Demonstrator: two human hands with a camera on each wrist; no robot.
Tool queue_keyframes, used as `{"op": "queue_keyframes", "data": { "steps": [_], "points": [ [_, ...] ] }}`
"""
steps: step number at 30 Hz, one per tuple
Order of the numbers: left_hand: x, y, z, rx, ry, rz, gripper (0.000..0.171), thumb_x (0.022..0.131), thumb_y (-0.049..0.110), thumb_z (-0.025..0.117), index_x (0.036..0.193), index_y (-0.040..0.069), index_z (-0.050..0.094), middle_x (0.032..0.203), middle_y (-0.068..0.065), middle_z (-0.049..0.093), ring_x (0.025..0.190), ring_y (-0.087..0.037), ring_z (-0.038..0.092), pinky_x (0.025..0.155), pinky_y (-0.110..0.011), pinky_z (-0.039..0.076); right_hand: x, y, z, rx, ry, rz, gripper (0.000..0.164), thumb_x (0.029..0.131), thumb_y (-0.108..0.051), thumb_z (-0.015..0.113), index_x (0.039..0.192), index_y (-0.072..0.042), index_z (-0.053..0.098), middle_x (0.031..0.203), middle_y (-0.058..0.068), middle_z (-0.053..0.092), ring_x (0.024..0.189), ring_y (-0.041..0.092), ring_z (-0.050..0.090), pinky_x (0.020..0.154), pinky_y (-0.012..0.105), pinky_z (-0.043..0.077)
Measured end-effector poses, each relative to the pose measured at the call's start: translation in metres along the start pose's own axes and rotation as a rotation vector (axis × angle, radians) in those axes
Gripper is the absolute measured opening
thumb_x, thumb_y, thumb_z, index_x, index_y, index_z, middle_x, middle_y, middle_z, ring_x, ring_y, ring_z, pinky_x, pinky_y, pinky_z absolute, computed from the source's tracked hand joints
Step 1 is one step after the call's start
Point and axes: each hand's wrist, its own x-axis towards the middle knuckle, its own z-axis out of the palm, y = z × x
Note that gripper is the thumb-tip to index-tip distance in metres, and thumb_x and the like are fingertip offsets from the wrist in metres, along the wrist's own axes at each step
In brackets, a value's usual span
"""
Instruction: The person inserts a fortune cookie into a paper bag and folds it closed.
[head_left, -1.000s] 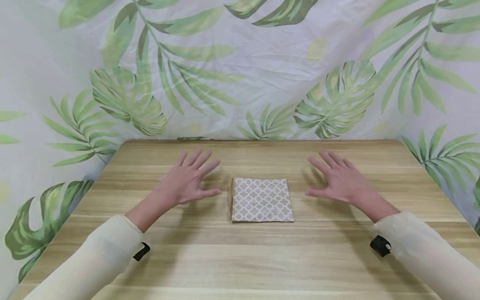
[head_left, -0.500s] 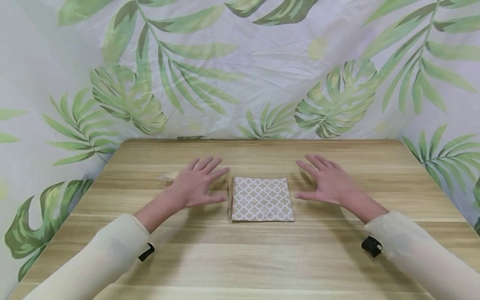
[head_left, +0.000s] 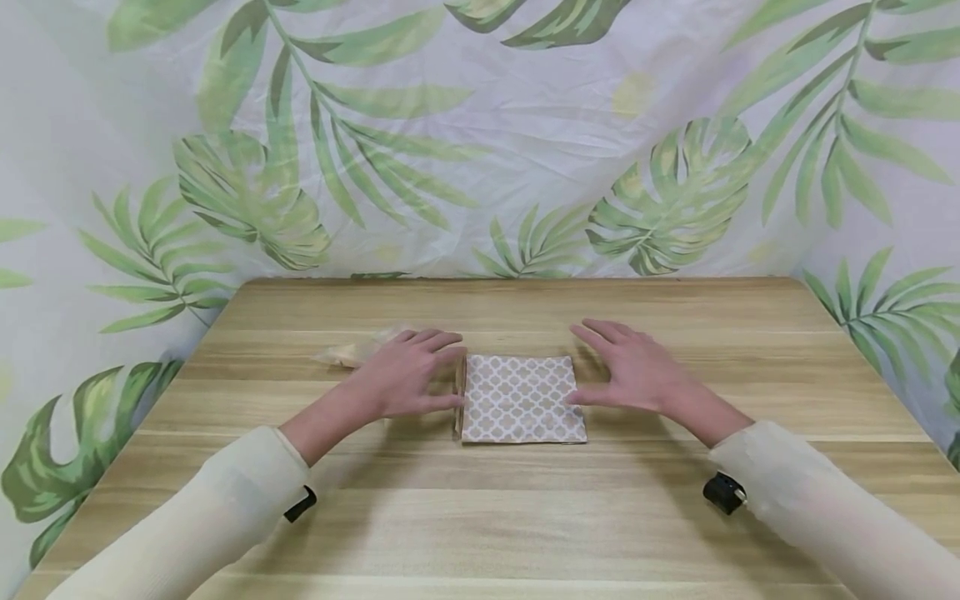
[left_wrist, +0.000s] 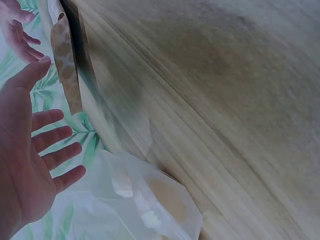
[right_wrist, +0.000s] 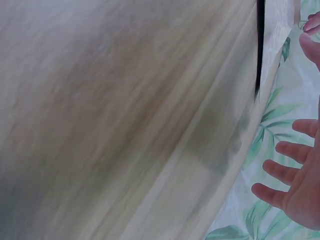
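Note:
A flat square packet [head_left: 521, 400] with a beige and white quatrefoil pattern and brown edges lies on the wooden table; its layers look folded, like paper. My left hand [head_left: 401, 375] hovers at its left side, fingers spread and thumb tip right at the edge. Over the right edge, my right hand [head_left: 633, 367] is held with spread fingers, its thumb overlapping the pattern in the head view. Both palms face each other. The left wrist view shows the packet's brown patterned side [left_wrist: 65, 65] near the left thumb. Neither hand grips anything.
Behind the left hand lies a clear plastic bag [head_left: 352, 350] with pale beige contents, partly hidden by that hand. The wooden table [head_left: 510, 517] ends at a leaf-print cloth [head_left: 465, 167] hanging behind. Black wrist straps [head_left: 723, 493] show below the sleeves.
Both hands have moved inward towards the packet from either side, and their fingers are a little less spread. The packet has stayed in place. More of the plastic bag shows.

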Motion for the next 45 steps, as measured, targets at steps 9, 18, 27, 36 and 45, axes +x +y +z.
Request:
{"op": "queue_keyframes", "data": {
  "steps": [9,18,27,36,45],
  "points": [
    [0.004,0.005,-0.001,-0.054,-0.014,0.019,0.064,0.091,0.053,0.074,0.131,0.003,0.069,0.133,-0.015,0.065,0.127,-0.035,0.059,0.109,-0.055,0.045,0.006,-0.013,0.003,0.112,-0.045,-0.009,0.103,0.082,-0.064,0.076,0.154,0.002,0.044,0.159,0.025,0.041,0.145,0.046,0.039,0.115,0.062,0.035],
    [0.005,0.008,-0.002,-0.062,-0.004,0.041,0.056,0.091,0.048,0.077,0.122,0.002,0.073,0.126,-0.014,0.067,0.121,-0.033,0.062,0.108,-0.052,0.046,0.012,-0.03,0.011,0.154,-0.036,-0.097,0.103,0.077,-0.063,0.082,0.149,0.005,0.05,0.154,0.024,0.048,0.141,0.043,0.046,0.114,0.056,0.041],
    [0.004,0.006,0.002,-0.068,-0.008,0.046,0.054,0.091,0.049,0.077,0.12,0.003,0.074,0.122,-0.012,0.068,0.117,-0.031,0.064,0.106,-0.051,0.048,0.021,-0.044,0.019,0.147,-0.097,-0.11,0.108,0.074,-0.067,0.083,0.149,0.004,0.051,0.153,0.021,0.049,0.142,0.039,0.046,0.117,0.051,0.037],
    [0.004,0.004,0.003,-0.092,-0.017,0.059,0.052,0.087,0.042,0.083,0.12,0.003,0.074,0.12,-0.013,0.07,0.114,-0.032,0.065,0.101,-0.05,0.052,0.026,-0.047,0.026,0.157,-0.094,-0.129,0.108,0.071,-0.065,0.085,0.148,0.003,0.052,0.15,0.02,0.052,0.139,0.037,0.048,0.116,0.05,0.039],
    [0.006,0.003,0.006,-0.198,-0.074,-0.021,0.047,0.084,0.035,0.088,0.116,0.004,0.076,0.115,-0.011,0.071,0.109,-0.029,0.067,0.098,-0.046,0.054,0.029,-0.05,0.028,0.166,-0.116,-0.129,0.107,0.07,-0.062,0.088,0.149,0.0,0.052,0.148,0.019,0.052,0.139,0.035,0.046,0.116,0.05,0.039]
  ]
}}
